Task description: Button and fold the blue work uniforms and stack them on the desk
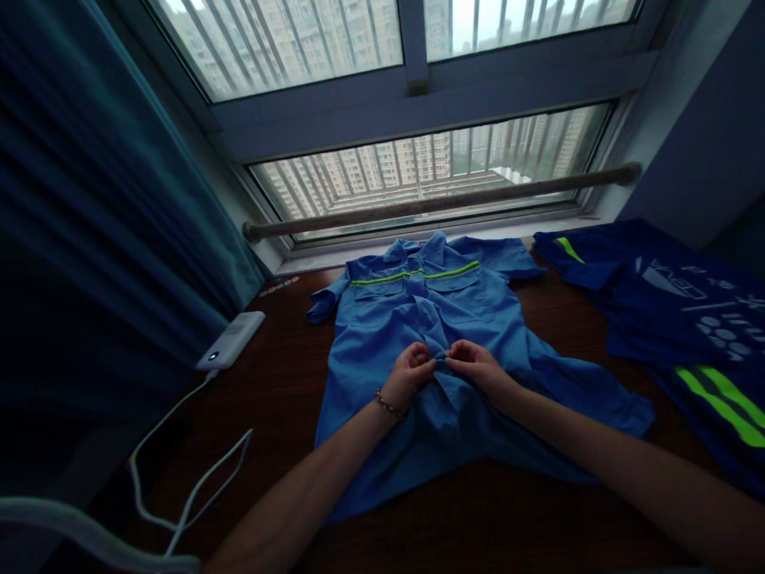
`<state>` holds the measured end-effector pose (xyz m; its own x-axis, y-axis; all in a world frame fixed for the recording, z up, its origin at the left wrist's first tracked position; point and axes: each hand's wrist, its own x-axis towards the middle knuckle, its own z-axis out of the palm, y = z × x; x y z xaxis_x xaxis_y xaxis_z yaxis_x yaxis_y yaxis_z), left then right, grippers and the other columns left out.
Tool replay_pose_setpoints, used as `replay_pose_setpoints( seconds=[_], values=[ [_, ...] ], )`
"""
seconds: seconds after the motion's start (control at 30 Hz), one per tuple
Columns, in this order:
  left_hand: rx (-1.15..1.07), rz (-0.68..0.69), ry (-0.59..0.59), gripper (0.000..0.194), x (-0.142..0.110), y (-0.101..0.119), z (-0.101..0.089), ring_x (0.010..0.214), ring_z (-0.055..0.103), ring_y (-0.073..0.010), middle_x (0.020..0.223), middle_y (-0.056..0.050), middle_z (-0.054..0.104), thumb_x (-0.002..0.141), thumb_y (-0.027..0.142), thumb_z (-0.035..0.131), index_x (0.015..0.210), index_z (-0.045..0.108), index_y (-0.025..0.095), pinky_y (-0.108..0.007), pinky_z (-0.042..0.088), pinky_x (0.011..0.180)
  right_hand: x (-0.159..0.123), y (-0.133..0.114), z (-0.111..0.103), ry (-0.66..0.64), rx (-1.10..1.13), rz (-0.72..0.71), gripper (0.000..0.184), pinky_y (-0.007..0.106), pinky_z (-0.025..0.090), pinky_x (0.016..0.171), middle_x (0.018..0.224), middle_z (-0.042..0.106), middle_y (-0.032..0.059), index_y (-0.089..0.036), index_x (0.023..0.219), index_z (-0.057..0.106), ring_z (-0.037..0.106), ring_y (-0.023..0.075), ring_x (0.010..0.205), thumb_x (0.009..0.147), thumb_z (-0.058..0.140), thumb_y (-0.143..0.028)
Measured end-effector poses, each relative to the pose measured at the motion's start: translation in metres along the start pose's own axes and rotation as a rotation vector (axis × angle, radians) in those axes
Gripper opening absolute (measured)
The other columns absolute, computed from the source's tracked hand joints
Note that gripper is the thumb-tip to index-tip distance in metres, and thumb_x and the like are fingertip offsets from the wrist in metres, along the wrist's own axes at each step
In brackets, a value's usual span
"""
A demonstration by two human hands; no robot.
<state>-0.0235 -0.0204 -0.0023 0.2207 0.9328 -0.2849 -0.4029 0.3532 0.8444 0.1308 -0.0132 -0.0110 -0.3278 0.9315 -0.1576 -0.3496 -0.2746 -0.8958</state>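
Observation:
A light blue short-sleeved work shirt (370,383) with a yellow-green stripe across the chest lies face up, its collar toward the window. Over its lower front, my left hand (412,368) pinches the cloth at the front opening, a beaded bracelet (390,405) on the wrist. Just to the right, my right hand (475,365) pinches the other side of the opening, thumb against forefinger. Only a small gap separates the fingertips. Whether a button sits between them is too small to tell. The cloth is bunched around and below both hands.
A dark brown wooden surface (280,399) carries everything. On the right lie dark blue garments (669,279) with yellow-green stripes. At left, a white power bank (232,341) has a white cable (135,478) plugged in. Beyond are a curtain (119,159), a rail (442,199) and a barred window.

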Motion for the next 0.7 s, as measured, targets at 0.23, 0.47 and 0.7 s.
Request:
replay_pose_setpoints(
  seconds=[0.23,0.47,0.7],
  values=[
    [0.012,0.067,-0.084,0.04,0.0049,-0.0055,-0.0069,0.052,0.055,-0.0091,0.064,0.002,0.057,0.052,0.018,0.074,0.081,0.047,0.016,-0.019,0.041,0.05,-0.0029,-0.0026,0.0015,-0.041,-0.054,0.029,0.031,0.022,0.036,0.06,0.066,0.052,-0.0045,-0.017,0.072,0.051,0.047,0.0085,0.06,0.057,0.071,-0.034],
    [0.078,0.091,-0.099,0.04,0.004,-0.0037,-0.0077,0.056,0.056,-0.0097,0.071,0.0,0.06,0.055,0.019,0.073,0.085,0.046,0.016,-0.02,0.041,0.053,-0.0041,-0.0032,0.0037,-0.035,-0.221,-0.092,0.03,0.022,0.035,0.06,0.066,0.049,-0.0045,-0.018,0.074,0.051,0.044,0.0091,0.062,0.064,0.065,-0.042],
    [0.156,0.109,-0.082,0.045,-0.0007,0.0015,-0.0011,0.06,0.057,-0.011,0.068,0.001,0.058,0.052,0.022,0.075,0.083,0.044,0.017,-0.021,0.042,0.057,-0.0047,-0.004,0.0039,-0.024,-0.257,-0.082,0.031,0.023,0.035,0.059,0.066,0.049,-0.0037,-0.017,0.073,0.052,0.044,0.0099,0.061,0.065,0.063,-0.045]
  ],
)
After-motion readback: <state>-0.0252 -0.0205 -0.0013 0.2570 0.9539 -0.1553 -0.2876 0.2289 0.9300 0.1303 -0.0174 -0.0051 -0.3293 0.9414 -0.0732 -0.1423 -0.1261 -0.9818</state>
